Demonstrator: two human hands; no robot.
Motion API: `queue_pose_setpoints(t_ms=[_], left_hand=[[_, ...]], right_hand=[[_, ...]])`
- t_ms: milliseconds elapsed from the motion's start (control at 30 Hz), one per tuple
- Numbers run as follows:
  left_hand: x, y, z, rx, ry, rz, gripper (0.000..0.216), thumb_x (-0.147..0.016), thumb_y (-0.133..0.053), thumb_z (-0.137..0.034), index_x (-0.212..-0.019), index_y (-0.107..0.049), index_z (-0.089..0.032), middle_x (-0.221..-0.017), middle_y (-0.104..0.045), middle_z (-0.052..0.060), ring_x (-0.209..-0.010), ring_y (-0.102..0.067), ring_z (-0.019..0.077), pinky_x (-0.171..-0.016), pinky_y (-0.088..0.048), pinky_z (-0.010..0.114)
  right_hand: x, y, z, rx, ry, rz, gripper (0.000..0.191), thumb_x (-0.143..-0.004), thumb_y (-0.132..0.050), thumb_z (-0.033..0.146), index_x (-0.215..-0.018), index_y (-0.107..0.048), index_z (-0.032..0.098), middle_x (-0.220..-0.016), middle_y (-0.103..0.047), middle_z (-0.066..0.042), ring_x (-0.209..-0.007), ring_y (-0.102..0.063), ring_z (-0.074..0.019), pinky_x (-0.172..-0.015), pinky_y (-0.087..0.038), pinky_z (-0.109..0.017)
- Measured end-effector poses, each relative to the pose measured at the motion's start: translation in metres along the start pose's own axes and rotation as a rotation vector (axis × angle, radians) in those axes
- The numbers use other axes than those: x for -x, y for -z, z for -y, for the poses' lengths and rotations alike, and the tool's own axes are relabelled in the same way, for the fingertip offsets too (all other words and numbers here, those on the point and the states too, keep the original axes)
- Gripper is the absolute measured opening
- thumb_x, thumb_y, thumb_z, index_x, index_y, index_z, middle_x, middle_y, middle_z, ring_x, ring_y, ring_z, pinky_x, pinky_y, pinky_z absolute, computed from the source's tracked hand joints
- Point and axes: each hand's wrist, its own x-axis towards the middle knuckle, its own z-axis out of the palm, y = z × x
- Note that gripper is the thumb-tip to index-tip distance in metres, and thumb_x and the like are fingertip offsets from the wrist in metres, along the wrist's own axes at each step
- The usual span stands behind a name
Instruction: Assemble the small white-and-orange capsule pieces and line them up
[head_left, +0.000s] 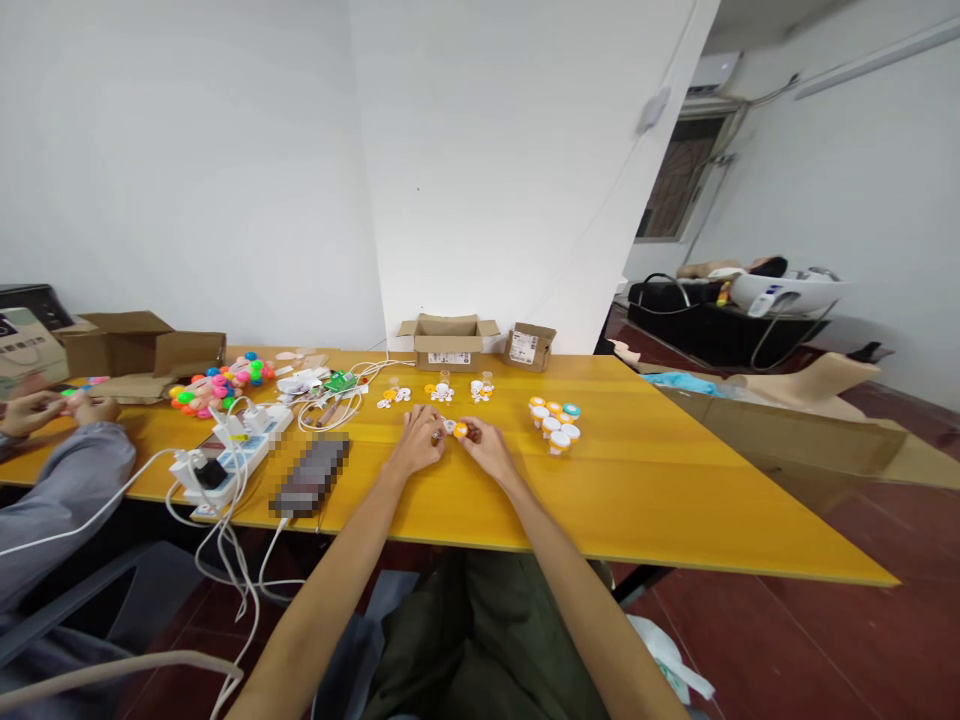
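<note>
My right hand (491, 450) pinches a small round orange piece (460, 430) above the table. Close beside it, my left hand (420, 443) has its fingers curled down, and what they hold is hidden. A small white disc (449, 426) shows between the two hands; I cannot tell which one touches it. Beyond my hands lie small piles of white and orange discs (394, 398), more discs (439, 393) in the middle and white discs (481, 392) on the right. To the right of my right hand stands a cluster of round containers with white, orange and teal lids (560, 440).
Open cardboard box (448, 350) and smaller box (529, 348) stand by the wall. On the left are a phone (311, 478), power strip (244, 460), cables and colourful balls (206, 395). Another person's hands (94, 410) work at far left. The table's front edge runs before me.
</note>
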Motion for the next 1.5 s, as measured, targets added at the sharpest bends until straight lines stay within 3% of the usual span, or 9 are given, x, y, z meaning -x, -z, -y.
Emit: queue_pose_setpoints(t_ms=[267,767,1167,1500], left_hand=[[-0.0006,-0.001,0.0011,0.033,-0.019,-0.004,0.018,-0.086,-0.053,-0.014,-0.084,-0.068,-0.024,-0.107,-0.059,0.008,-0.109,-0.047,0.0267,-0.095,-0.039,0.045],[-0.0038,-0.0004,0.0019,0.021,0.015,-0.002,0.006,-0.086,-0.064,-0.021,-0.086,-0.069,-0.025,-0.103,-0.06,0.007,-0.105,-0.049,0.0263,-0.093,-0.038,0.043],[-0.0014,-0.003,0.0024,0.036,-0.068,-0.043,0.009,-0.083,-0.065,-0.017,-0.081,-0.069,-0.025,-0.098,-0.061,0.005,-0.1,-0.05,0.0246,-0.091,-0.039,0.042],[-0.0015,0.0001,-0.0042,0.082,-0.072,-0.087,0.013,-0.087,-0.058,-0.018,-0.097,-0.065,-0.024,-0.096,-0.063,0.005,-0.099,-0.053,0.0243,-0.088,-0.042,0.04]], right_hand=[[0.0,0.0003,-0.0012,-0.001,0.021,0.007,0.027,-0.074,-0.062,0.018,-0.099,-0.07,0.023,-0.089,-0.076,-0.002,-0.079,-0.07,-0.0189,-0.08,-0.057,-0.034],[0.0014,0.0008,0.0058,-0.014,-0.011,0.004,0.027,-0.072,-0.062,0.017,-0.097,-0.07,0.022,-0.088,-0.076,-0.002,-0.079,-0.07,-0.0187,-0.08,-0.057,-0.033],[0.0001,-0.0004,-0.0034,-0.033,0.024,-0.023,0.028,-0.072,-0.063,0.018,-0.098,-0.07,0.023,-0.086,-0.076,-0.001,-0.078,-0.069,-0.0183,-0.078,-0.057,-0.033],[0.0017,0.0004,0.0052,-0.041,0.023,0.009,0.026,-0.073,-0.062,0.02,-0.098,-0.07,0.021,-0.088,-0.075,-0.002,-0.078,-0.068,-0.0187,-0.078,-0.056,-0.033]])
